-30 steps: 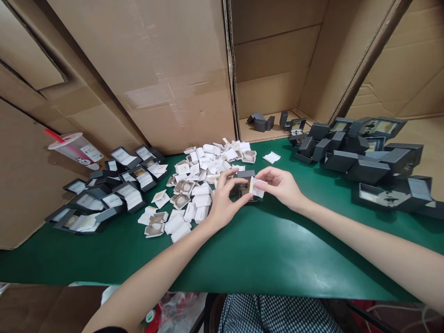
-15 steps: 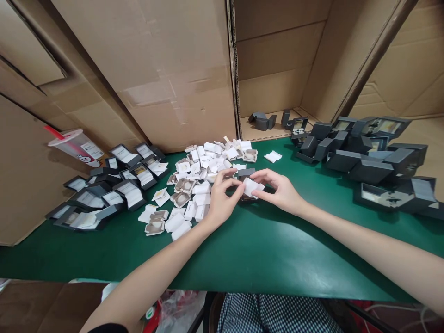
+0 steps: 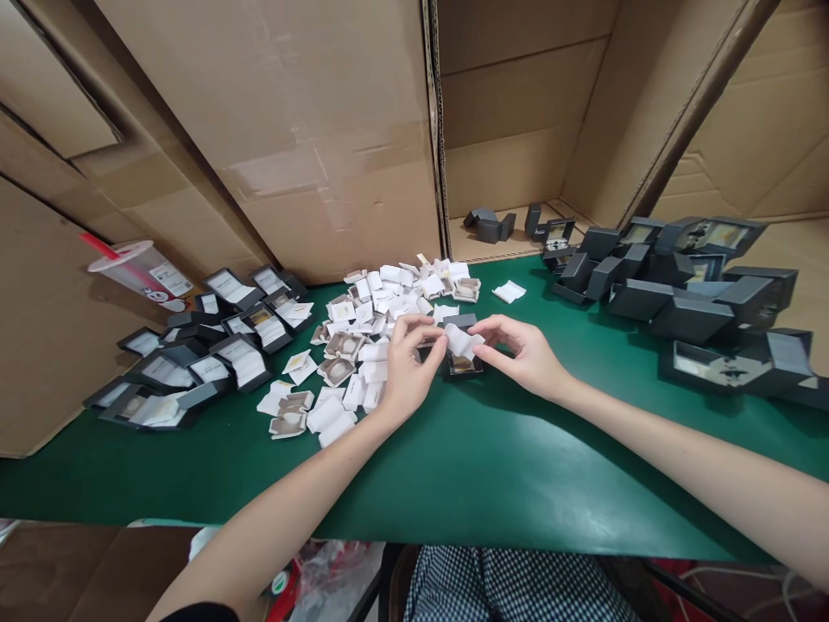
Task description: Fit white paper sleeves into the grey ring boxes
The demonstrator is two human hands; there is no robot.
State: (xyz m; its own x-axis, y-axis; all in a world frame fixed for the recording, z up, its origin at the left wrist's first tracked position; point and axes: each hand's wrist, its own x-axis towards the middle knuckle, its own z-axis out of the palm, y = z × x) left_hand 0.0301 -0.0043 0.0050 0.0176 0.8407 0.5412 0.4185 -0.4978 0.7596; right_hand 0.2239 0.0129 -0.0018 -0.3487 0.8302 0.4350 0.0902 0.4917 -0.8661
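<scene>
The left hand (image 3: 414, 363) and the right hand (image 3: 523, 354) of the person are in front, above the green worktop (image 3: 518, 475). Between them is a thin white paper sheet (image 3: 461, 341), a little wavy. The thumb and index finger of the left hand are close together at its left edge, and the right fingers hold its right edge in a narrow pinch. The sheet is over a small black hinged box (image 3: 465, 366), which stands open on the worktop and is partly covered by the sheet.

Just beside the left hand lies a heap of small white packets (image 3: 395, 301). A loose white paper piece (image 3: 509, 292) lies beyond the right hand. Farther left there is a group of open black boxes (image 3: 241, 364) with white papers inside, near a plastic cup (image 3: 139, 269) with a red straw (image 3: 99, 245). At the right, more black boxes (image 3: 692, 318) are crowded together, several with open lids.
</scene>
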